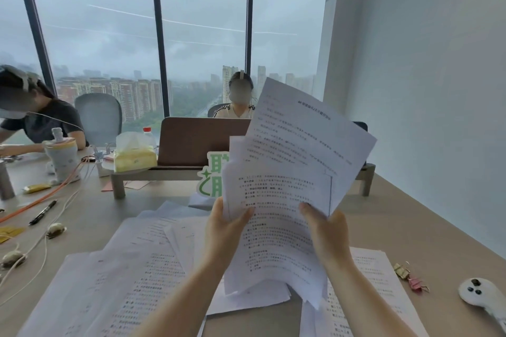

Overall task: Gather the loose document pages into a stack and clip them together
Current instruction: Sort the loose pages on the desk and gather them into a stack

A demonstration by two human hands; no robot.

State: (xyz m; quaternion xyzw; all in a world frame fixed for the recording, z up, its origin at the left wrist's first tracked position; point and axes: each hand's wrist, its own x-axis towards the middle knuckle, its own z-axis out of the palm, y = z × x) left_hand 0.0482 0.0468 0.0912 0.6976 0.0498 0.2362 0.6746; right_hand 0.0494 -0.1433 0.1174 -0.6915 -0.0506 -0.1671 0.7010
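Pages (pixel 284 194) are up off the bench (pixel 410 221), fanned loosely in both hands at centre frame! Left hand (pixel 226 230) pinches the sheaf's left edge, thumb across the print; right hand (pixel 327 232) pinches the right edge, thumb on top. More loose sheets (pixel 123 276) sprawl across the near bench beneath the forearms. Binder clips (pixel 410 278) lie near right, a white controller (pixel 477 294) just beyond them. Held sheets stand roughly upright, long axis rising, topmost page tilting far-right.

Print on pages (pixel 276 227) blurred, nothing legible
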